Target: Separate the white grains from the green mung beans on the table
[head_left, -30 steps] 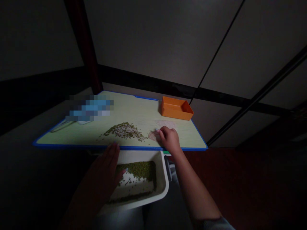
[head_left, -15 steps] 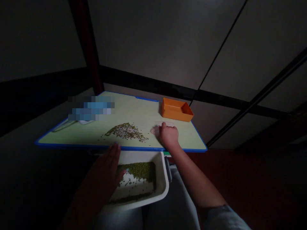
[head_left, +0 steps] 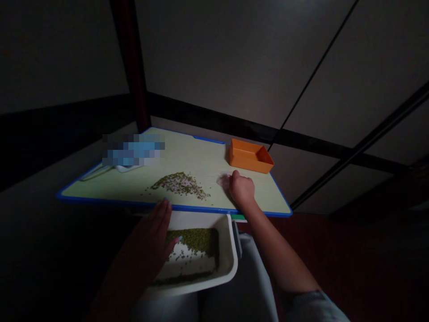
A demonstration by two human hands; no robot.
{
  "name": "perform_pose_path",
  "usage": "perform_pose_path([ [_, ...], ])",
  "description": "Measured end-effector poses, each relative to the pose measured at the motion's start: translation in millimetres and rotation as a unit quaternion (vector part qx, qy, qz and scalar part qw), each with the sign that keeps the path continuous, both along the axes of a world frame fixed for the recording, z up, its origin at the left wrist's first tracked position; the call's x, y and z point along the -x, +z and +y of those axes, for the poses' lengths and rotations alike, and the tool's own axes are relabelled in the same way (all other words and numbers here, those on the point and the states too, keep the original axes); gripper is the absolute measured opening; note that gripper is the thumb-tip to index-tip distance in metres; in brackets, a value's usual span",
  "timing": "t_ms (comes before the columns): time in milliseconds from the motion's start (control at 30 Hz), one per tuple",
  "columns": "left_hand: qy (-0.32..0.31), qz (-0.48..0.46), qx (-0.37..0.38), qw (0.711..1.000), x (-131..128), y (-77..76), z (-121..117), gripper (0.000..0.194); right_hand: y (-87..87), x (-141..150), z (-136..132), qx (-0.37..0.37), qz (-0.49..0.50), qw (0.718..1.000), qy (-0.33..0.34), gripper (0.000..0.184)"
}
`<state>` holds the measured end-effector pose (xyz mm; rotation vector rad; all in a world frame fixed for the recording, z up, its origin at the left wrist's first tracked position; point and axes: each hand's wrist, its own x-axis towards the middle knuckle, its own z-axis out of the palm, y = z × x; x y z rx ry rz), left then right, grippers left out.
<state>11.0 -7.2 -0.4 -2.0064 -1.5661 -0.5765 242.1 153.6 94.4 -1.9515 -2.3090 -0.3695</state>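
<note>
My left hand (head_left: 156,228) is at the near edge of the small table (head_left: 196,154), fingers stretched out, thumb apart over the white bin (head_left: 231,264). In that bin lie many small green beans (head_left: 201,239), heaped toward its far side. On the tabletop spreads a loose pile of green beans mixed with pale bits (head_left: 181,184). To the right of this pile, my right hand (head_left: 241,188) is closed low over the tabletop. A pale, see-through thing (head_left: 223,180) shows at its fingers; its kind is blurred and partly hidden.
An orange open box (head_left: 251,161) stands at the table's far right corner. A pixelated blue and white item (head_left: 139,152) with a cable (head_left: 97,173) lies at the left. Dark wall panels rise behind the table. The bin is over my lap.
The whole view has shifted slightly, so things appear a little farther right. My right hand stays closed, and less of the pale thing shows around it. My left hand rests as before.
</note>
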Motion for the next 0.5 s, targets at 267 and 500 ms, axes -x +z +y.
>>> perform_pose_path([
  [267, 0.007, 0.003, 0.003, 1.0, 0.3, -1.4, -0.6, 0.077, 6.4, 26.4, 12.1, 0.032, -0.037, 0.994, 0.095, 0.032],
  [500, 0.001, 0.008, 0.008, 1.0, 2.4, -1.1, -1.0, 0.078, 9.9, 57.2, 26.2, 0.032, -0.058, 0.977, 0.203, 0.031],
])
